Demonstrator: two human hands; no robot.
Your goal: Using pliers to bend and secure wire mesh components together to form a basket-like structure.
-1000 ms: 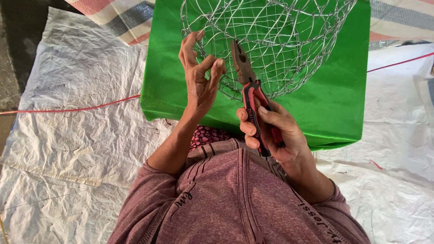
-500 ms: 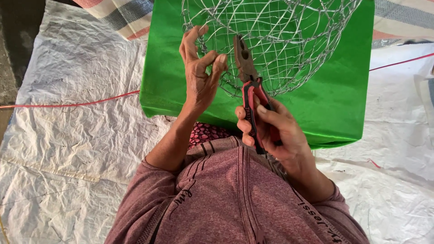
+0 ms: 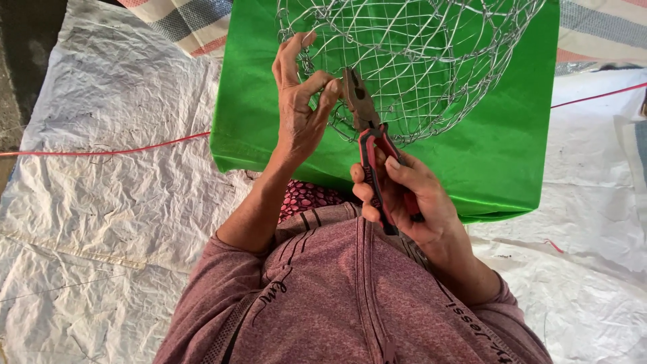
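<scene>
White sheeting (image 3: 121, 202) covers the floor; a green surface (image 3: 485, 155) carries the wire basket (image 3: 418, 61). Left hand (image 3: 300, 111) pinches the basket's lower wire, apparently thumb to forefinger. Right hand (image 3: 404, 195) is clenched around red-handled pliers (image 3: 367, 128), whose nose meets the wire just beside that pinch.

My basket (image 3: 431, 61) is bare shiny metal wire; my pliers (image 3: 371, 145) have dull steel jaws and smooth red plastic handles; the green cloth (image 3: 499, 155) looks glossy.
</scene>
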